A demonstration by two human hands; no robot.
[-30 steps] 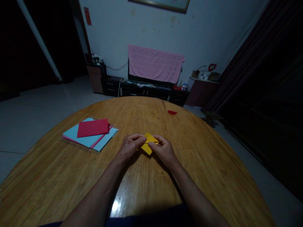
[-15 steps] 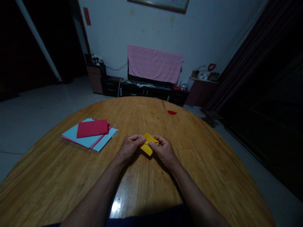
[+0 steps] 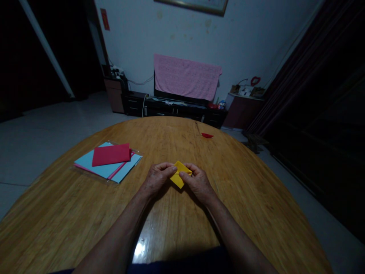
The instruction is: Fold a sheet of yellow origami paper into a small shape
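Observation:
A small folded yellow paper (image 3: 178,180), roughly diamond-shaped with a crease across its middle, is held over the round wooden table (image 3: 171,137). My left hand (image 3: 158,176) grips its left side, thumb on top and fingers behind. On the right side my right hand (image 3: 199,180) pinches it, the thumb lying near the middle crease. The fingertips under the paper are hidden.
Light blue and pink papers (image 3: 125,172) in a clear sleeve lie on the left of the table, with a red folded paper (image 3: 111,155) on top. A small red paper piece (image 3: 207,135) sits near the far edge.
The yellow paper and the fingertips have shifted very slightly to the right. Both hands keep the same hold.

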